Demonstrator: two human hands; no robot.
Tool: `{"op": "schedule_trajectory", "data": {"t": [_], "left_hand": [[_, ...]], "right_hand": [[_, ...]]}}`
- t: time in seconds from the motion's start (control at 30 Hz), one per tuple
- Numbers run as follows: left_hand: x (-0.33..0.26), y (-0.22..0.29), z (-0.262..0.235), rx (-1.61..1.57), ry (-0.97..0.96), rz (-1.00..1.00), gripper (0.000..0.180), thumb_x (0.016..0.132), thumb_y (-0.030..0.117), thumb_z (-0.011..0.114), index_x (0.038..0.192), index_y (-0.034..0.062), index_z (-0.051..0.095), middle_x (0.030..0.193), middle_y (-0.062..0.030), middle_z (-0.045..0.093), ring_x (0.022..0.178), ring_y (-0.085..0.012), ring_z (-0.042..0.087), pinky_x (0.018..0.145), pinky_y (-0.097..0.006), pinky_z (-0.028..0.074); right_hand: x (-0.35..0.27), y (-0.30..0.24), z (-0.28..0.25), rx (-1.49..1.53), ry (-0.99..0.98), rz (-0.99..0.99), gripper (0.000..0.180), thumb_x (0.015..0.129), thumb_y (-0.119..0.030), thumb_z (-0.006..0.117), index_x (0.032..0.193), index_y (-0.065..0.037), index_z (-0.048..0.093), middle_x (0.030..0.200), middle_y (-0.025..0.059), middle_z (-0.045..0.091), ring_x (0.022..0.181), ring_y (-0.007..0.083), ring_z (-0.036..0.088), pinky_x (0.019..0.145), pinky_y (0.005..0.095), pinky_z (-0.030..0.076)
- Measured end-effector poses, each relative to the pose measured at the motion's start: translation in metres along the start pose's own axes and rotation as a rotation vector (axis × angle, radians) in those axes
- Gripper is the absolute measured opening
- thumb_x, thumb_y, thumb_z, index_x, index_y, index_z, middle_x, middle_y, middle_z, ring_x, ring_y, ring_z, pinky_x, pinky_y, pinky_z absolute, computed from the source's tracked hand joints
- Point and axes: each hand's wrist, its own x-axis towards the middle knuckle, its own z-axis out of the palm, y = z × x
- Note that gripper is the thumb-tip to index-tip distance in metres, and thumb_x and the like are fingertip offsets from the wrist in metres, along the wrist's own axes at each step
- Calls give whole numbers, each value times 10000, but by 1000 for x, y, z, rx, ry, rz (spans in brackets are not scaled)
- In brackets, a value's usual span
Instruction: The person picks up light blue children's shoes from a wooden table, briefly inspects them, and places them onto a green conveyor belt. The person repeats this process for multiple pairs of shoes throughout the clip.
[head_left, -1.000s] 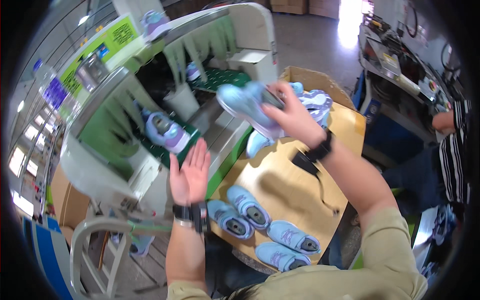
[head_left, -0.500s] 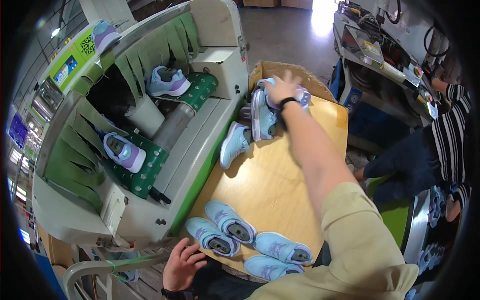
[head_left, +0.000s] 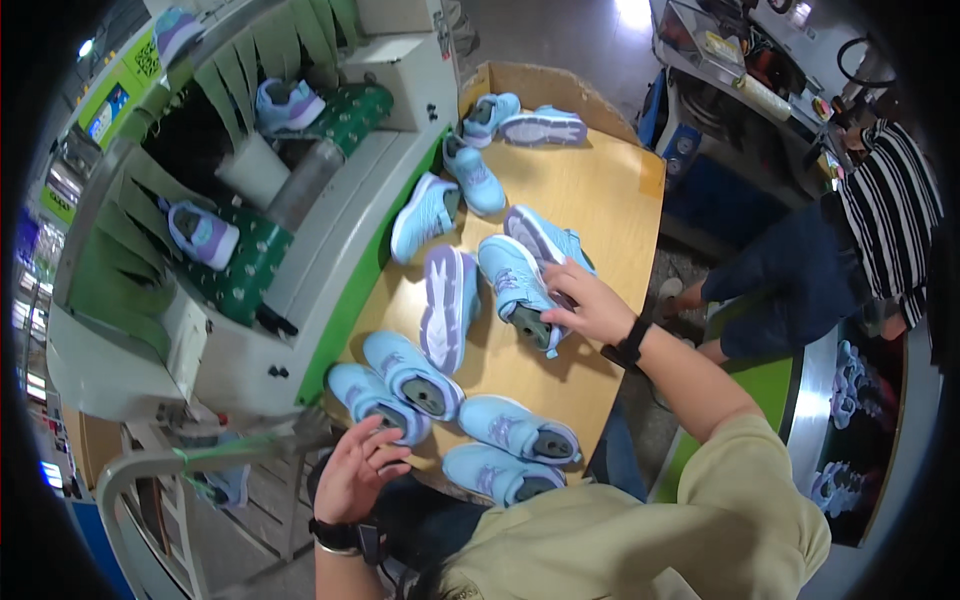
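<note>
My right hand [head_left: 592,306] has its fingers on the heel opening of a light blue sneaker [head_left: 505,268], gripping it over the middle of the table. Another sneaker [head_left: 540,232], tipped with its purple sole showing, is just behind it. To its left, one more sneaker [head_left: 448,308] rests on its side, sole out. My left hand [head_left: 358,468] holds nothing, its fingers apart and slightly bent, by the near-left pair. That pair is a sneaker [head_left: 412,372] and its neighbour [head_left: 362,398]. Two more sneakers, one here [head_left: 518,428], lie at the near edge. Dark inserts fill the visible openings.
Several sneakers [head_left: 472,175] are at the far end of the wooden table [head_left: 610,190], by a cardboard edge [head_left: 560,90]. On the left, a machine [head_left: 340,240] with green strip curtains carries sneakers on a green belt [head_left: 250,250]. A person in a striped top [head_left: 885,220] works at right.
My right hand has drawn back from the far pile to the middle of the table. Several sneakers now lie spread out there. My left hand stays near the front left.
</note>
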Motion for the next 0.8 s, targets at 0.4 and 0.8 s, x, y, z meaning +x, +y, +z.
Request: {"op": "schedule_trajectory", "data": {"t": [0.4, 0.8], "left_hand": [[-7, -13, 46, 105, -18, -19, 462, 1025, 211, 491, 1417, -20, 411, 1303, -207, 575, 1111, -296, 627, 941, -420, 508], [55, -49, 99, -316, -441, 124, 981, 836, 748, 465, 1574, 191, 136, 1605, -50, 246, 1405, -376, 364, 1050, -600, 408]], "right_hand": [[-34, -63, 70, -92, 113, -1, 930, 688, -242, 811, 1475, -77, 343, 1343, 267, 460, 1213, 388, 497, 1029, 435, 427], [-47, -161, 1, 713, -110, 28, 980, 905, -693, 501, 1564, -49, 167, 1598, 134, 231, 1459, 259, 256, 1164, 451, 223]]}}
